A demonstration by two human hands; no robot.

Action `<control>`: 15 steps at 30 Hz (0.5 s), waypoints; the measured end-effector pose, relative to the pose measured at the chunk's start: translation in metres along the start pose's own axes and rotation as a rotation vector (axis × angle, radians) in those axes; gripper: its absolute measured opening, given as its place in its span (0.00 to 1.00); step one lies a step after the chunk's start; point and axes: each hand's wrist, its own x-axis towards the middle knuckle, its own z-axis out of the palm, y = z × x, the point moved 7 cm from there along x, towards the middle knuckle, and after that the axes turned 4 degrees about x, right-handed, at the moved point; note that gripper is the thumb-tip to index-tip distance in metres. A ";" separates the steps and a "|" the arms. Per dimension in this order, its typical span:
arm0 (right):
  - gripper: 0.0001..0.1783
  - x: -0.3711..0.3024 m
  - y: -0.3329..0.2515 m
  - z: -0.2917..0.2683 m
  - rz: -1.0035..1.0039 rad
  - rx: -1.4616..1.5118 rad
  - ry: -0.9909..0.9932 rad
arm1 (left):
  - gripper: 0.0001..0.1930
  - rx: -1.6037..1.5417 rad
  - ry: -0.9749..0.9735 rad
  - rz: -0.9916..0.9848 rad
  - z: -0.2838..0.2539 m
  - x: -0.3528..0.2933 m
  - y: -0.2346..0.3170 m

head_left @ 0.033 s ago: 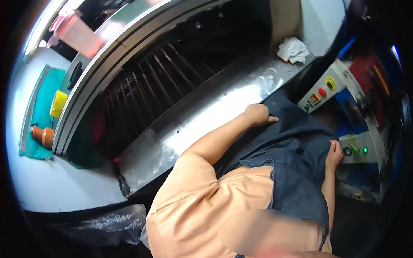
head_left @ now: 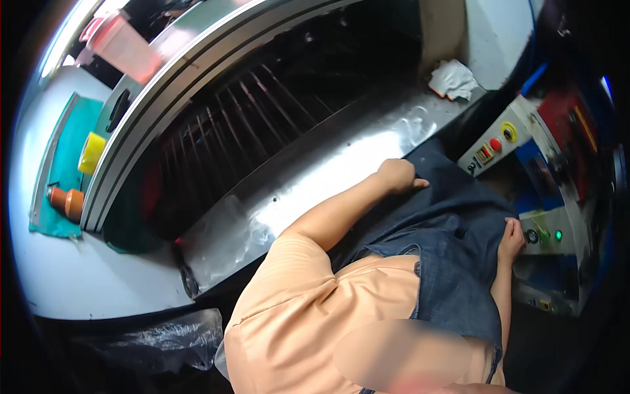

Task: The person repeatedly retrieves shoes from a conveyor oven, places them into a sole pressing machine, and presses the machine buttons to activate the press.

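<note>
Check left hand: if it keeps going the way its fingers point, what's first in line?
The left hand points right along the dark denim fabric; beyond it, likely the grey control panel, though depth is unclear.

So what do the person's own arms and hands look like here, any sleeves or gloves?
Both hands are bare, with no gloves. The left hand ends a bare forearm that comes out of a short, peach-coloured sleeve. The right hand and its forearm are bare too; its sleeve is out of view.
</note>
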 end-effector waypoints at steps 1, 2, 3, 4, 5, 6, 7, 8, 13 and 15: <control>0.14 0.001 0.005 0.001 -0.015 0.004 -0.002 | 0.37 -0.013 0.042 0.026 -0.002 0.004 -0.001; 0.14 0.002 0.005 0.005 -0.012 -0.032 -0.018 | 0.37 -0.016 0.048 0.008 -0.003 0.005 -0.007; 0.14 0.003 0.004 0.010 -0.025 -0.022 -0.028 | 0.32 -0.087 0.209 -0.007 -0.016 0.005 -0.014; 0.13 0.004 0.001 0.013 -0.035 -0.022 -0.022 | 0.28 -0.158 0.367 -0.017 -0.029 0.000 -0.020; 0.13 0.007 -0.003 0.016 -0.045 -0.022 -0.016 | 0.28 -0.160 0.368 -0.031 -0.034 -0.001 -0.028; 0.13 0.010 -0.007 0.021 -0.048 -0.041 -0.031 | 0.25 -0.225 0.417 -0.082 -0.044 -0.003 -0.043; 0.13 0.012 -0.008 0.022 -0.048 -0.040 -0.036 | 0.22 -0.290 0.462 -0.124 -0.053 -0.006 -0.055; 0.13 0.014 -0.009 0.022 -0.043 -0.020 -0.039 | 0.19 -0.316 0.549 -0.163 -0.062 -0.012 -0.067; 0.13 0.018 -0.011 0.017 0.018 0.015 -0.014 | 0.11 -0.185 0.713 -0.316 -0.079 -0.036 -0.138; 0.10 0.023 -0.022 0.021 0.013 0.004 -0.010 | 0.13 -0.215 0.644 -0.424 -0.060 -0.046 -0.177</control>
